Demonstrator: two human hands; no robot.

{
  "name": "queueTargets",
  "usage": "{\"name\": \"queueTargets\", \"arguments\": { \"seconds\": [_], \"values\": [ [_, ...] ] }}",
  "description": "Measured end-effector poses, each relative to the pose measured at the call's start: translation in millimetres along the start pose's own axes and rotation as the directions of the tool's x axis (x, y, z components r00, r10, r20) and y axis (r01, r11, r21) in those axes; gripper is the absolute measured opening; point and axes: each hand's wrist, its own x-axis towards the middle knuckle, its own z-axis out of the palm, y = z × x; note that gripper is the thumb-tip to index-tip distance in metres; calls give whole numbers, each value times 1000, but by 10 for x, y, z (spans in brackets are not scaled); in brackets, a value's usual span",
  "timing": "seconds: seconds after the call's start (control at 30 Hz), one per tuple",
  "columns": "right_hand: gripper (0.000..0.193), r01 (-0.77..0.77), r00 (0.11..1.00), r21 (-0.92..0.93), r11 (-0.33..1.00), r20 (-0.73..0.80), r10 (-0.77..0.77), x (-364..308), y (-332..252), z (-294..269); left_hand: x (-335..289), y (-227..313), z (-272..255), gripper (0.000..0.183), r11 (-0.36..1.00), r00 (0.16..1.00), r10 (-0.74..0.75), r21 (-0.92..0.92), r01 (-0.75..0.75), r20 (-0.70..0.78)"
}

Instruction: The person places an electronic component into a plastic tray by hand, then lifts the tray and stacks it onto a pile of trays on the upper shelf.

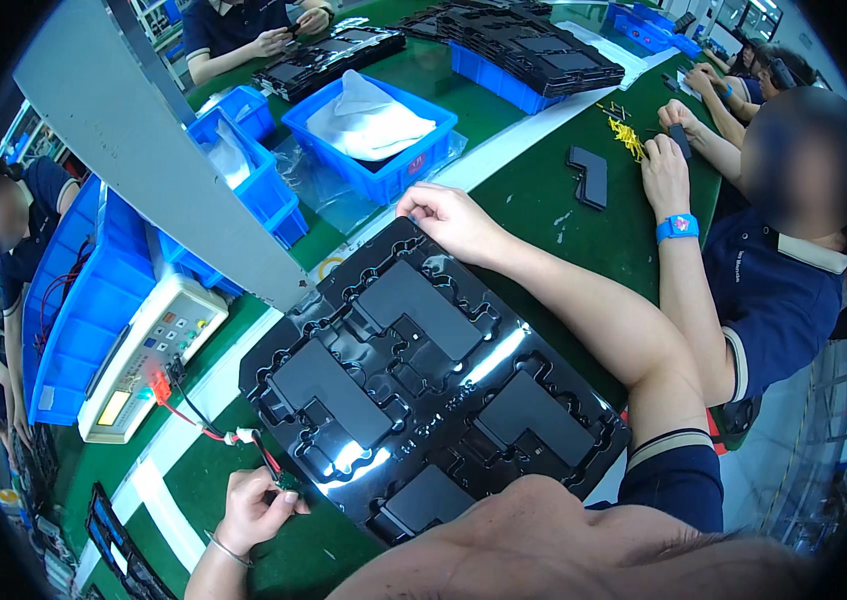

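- Your left hand (252,512), near the table's close edge: thumb and fingers pinched together with no visible gap, holding a small green board (287,484).
- Black tray (414,440) lies at an angle on the green table (334,545), directly before you, to the right of that hand.
- Four flat, notched black blocks sit in its hollows: one at the near edge (431,497), one left (334,393), one right (537,418), one toward the far corner (419,308).
- Red and black wires (209,431) run from the green board through a white plug (242,436) to a beige meter (149,355), left of the tray; a red clip (161,386) sits on its front.
- Your right hand (449,222) is at the tray's far corner, fingers curled in and close together; cannot tell whether they have hold of the rim.
- Beyond: a grey post (159,140), and a blue bin (384,185) with a white bag (369,118) in it.
- To the right, a loose black block (591,178) lies near yellow strips (627,140); a co-worker beside you holds another dark block (680,141).
- Farthest: stacked black trays (534,50) on another blue bin (504,82).
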Motion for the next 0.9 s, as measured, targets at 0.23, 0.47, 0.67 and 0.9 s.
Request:
{"name": "queueTargets", "arguments": {
  "seconds": [0.23,0.47,0.67,0.9],
  "values": [
    [7,103,994,-52,993,-18,-104,13,100,38,16,41,5,16,1000,1000,20,4,-20,5],
    [16,9,1000,67,998,-7,-9,10,80,41,29,51,-1,16,999,1000,13,34,-13,24],
    [18,-27,1000,35,999,6,27,25,74,29,1,-14,-2,17,999,1000,12,32,-12,4],
    [15,-65,998,2,998,25,65,22,-1,11,38,28,0,17,999,999,37,15,-37,0]
  ]
}}
